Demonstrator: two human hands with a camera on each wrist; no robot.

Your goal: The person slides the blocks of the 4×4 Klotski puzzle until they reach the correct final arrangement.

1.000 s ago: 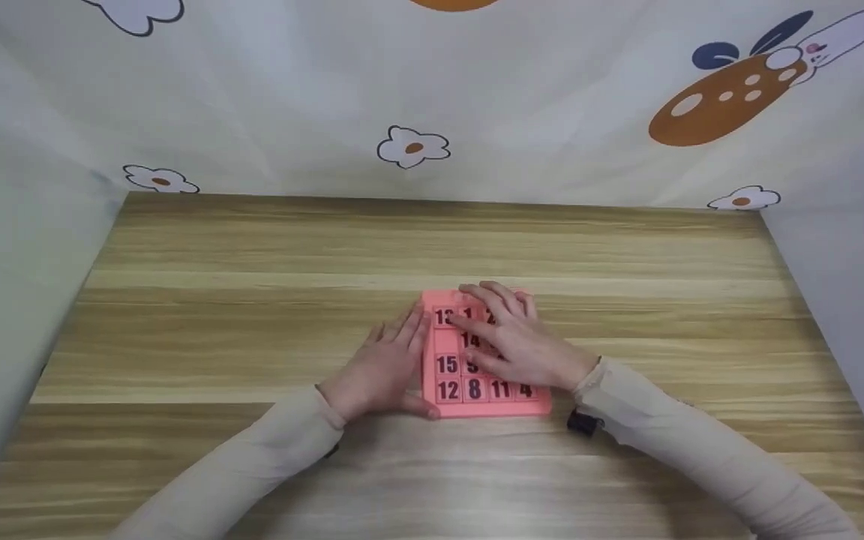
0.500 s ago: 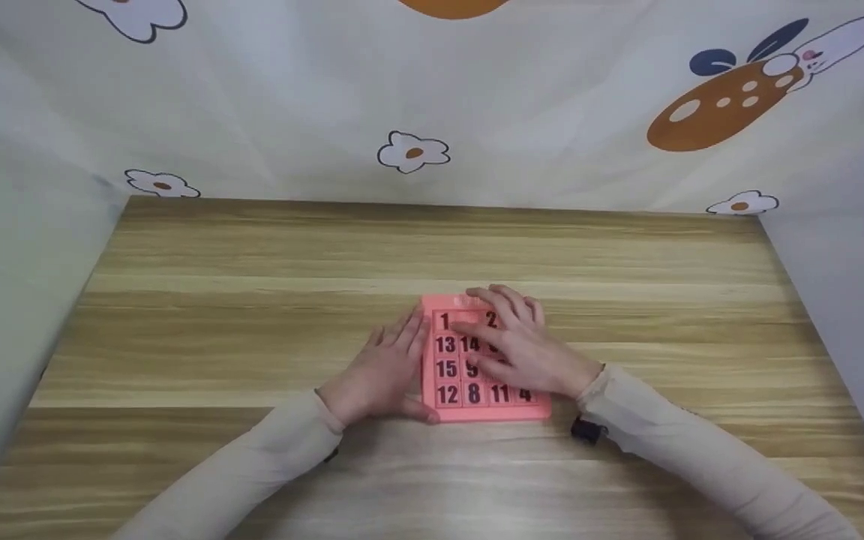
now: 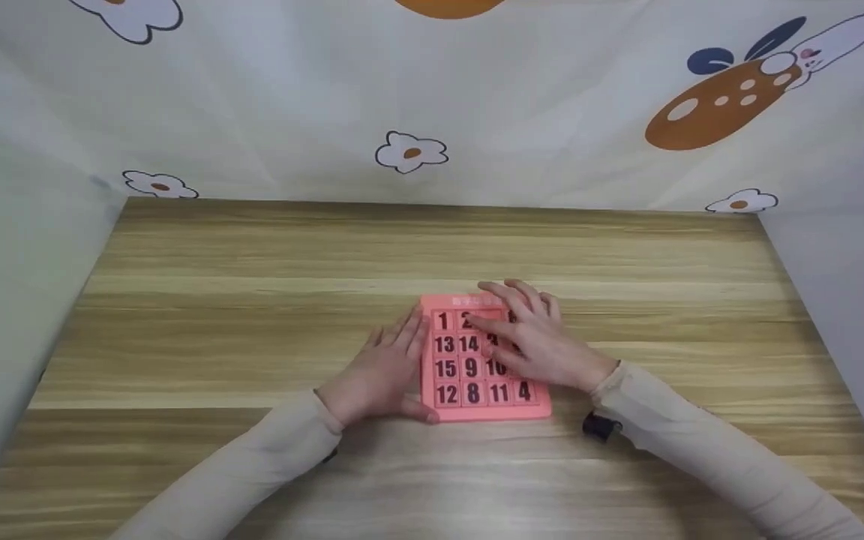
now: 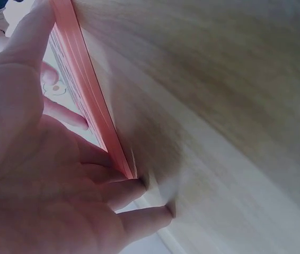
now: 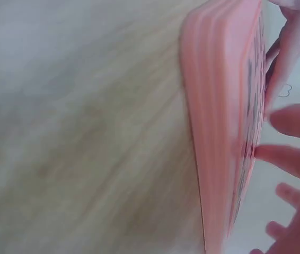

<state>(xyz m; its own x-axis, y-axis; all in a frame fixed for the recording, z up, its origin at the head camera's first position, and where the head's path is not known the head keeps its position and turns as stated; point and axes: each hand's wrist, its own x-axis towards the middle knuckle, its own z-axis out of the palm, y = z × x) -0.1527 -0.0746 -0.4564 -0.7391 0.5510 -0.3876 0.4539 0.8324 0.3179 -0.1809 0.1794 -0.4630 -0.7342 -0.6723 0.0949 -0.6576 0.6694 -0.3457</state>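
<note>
On the bench [image 3: 252, 247], the puzzle [image 3: 488, 413] lay flat with the left hand [image 3: 378, 372] braced straight-fingered along its left edge and the right hand [image 3: 542, 347] spread loosely over its tiles [image 3: 470, 369], neither gripping, and a slanted push, I judged, might jam a tile.

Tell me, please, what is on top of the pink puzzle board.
On the pink puzzle board are numbered tiles; the bottom row reads 12, 8, 11, 4. The right grip is over its right side, so the right ends of rows two and three cannot be read.
</note>
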